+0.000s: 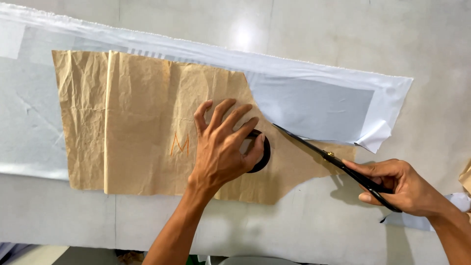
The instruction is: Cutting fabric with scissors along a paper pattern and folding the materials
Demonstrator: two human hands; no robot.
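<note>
**Scissors at the pattern edge, weight pinned under the left hand**

While I watched through the head camera, the left hand (pixel 222 147) lay spread on the pattern (pixel 142 122), a creased brown paper sheet, with its fingers curled over a round black weight (pixel 261 156) and pressing it down. The grip was loose and arched, thumb at the weight's right rim, the other fingertips resting on the paper above it. The pattern lay flat on white cloth (pixel 314 98) that ran across the grey table (pixel 304 29) from upper left to right. An orange mark (pixel 179 145) sat on the paper just left of that hand.

The right hand (pixel 402 189) was closed round the handles of the scissors (pixel 319 152), fingers through the loops. The blades pointed up and left, nearly shut as far as I could tell, and lay along the slanted right edge of the pattern, their tip close to the weight. The cloth's right corner (pixel 375 140) was folded over, just above the scissors.
</note>
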